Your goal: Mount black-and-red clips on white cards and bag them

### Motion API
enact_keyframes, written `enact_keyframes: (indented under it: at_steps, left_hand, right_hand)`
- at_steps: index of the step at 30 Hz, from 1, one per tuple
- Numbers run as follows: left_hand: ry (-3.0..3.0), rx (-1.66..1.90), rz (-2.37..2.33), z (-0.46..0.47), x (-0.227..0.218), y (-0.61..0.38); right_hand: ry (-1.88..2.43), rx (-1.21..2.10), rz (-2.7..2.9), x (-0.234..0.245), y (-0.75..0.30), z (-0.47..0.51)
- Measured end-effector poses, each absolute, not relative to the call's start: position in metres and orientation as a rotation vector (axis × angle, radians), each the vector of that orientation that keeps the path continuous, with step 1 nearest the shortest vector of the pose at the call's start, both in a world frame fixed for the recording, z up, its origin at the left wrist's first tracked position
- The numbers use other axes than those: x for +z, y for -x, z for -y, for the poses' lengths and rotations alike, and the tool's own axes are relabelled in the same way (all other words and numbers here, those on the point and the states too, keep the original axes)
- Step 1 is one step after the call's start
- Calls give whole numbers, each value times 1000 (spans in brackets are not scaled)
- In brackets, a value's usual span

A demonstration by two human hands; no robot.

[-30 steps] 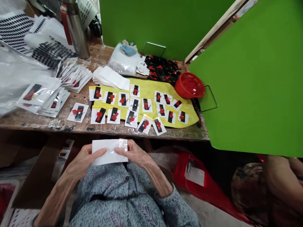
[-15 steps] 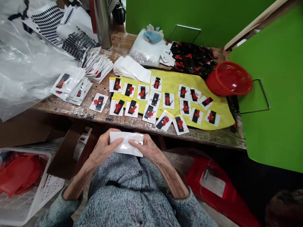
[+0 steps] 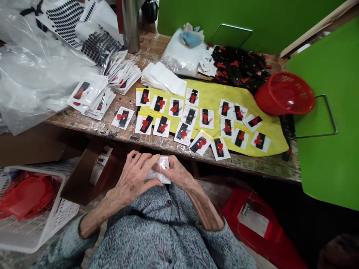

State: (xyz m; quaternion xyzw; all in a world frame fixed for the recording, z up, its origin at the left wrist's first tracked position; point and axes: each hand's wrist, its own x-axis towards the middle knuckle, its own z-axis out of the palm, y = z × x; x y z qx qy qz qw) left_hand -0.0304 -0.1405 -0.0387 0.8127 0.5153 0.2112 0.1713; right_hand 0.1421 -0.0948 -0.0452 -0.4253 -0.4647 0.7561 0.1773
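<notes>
In my lap, just below the table edge, my left hand and my right hand press together on a small clear plastic sleeve with white paper in it. The fingers of my left hand lie over most of it. Several white cards with black and red pieces lie in rows on a yellow cloth, out of reach of neither hand's fingers touching them. Both hands stay below the table's front edge.
On the wooden workbench are a crumpled clear plastic bag, stacks of bagged cards, a steel flask, a red basket and a heap of black-and-red pieces. Green boards stand behind and right. A white crate sits on the floor at left.
My hands have closed in over the sleeve, which now shows much less. My view has shifted slightly, so the table appears further right and lower.
</notes>
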Motion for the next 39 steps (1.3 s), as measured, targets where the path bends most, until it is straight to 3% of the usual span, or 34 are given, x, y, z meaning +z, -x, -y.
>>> enact_keyframes:
  at_steps: [10,12,17,21,29,39]
  left_hand:
    - [-1975,625,-1412,140,-38,33]
    - [-1887,643,-1423,140,-38,36]
    - [-1778,635,-1452,139,-39,39]
    - [-1779,621,-1469,138,-41,37]
    - [-1780,591,-1511,143,-54,40]
    - [-1859,610,-1570,138,-48,37]
  right_hand:
    - [1188,2017,1544,-43,-151,96]
    - [1354,1757,1645,-32,-166,88]
    - [1590,683,2066,-18,-204,47]
    - [1557,321,2406,-27,-213,17]
    - [1660,211,2538,-34,-209,3]
    - [1640,542,2406,-42,-214,-8]
